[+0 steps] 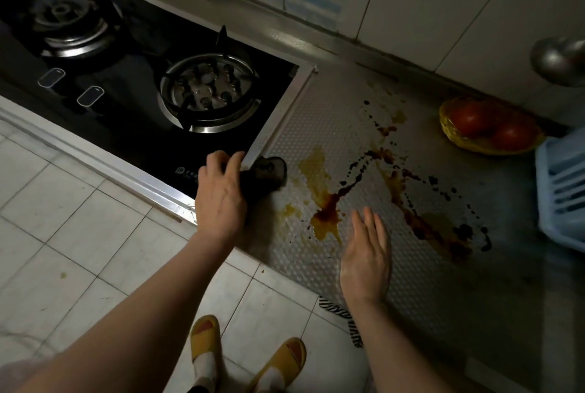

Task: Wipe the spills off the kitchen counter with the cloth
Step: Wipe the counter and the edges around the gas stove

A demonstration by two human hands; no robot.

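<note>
Down on the counter, the left hand grips a dark cloth at the seam where the hob meets the dimpled metal, close to the front edge. The right hand lies open and flat, fingers together, near that edge, just beside a brown-and-yellow pool. The spills run diagonally from mid-counter toward the right, in streaks, drops and puddles, none under the cloth. Bare metal lies between cloth and nearest puddle. At the back right sits a yellow bowl of tomatoes, with a pale blue rack at the right edge, both clear of the mess.
</note>
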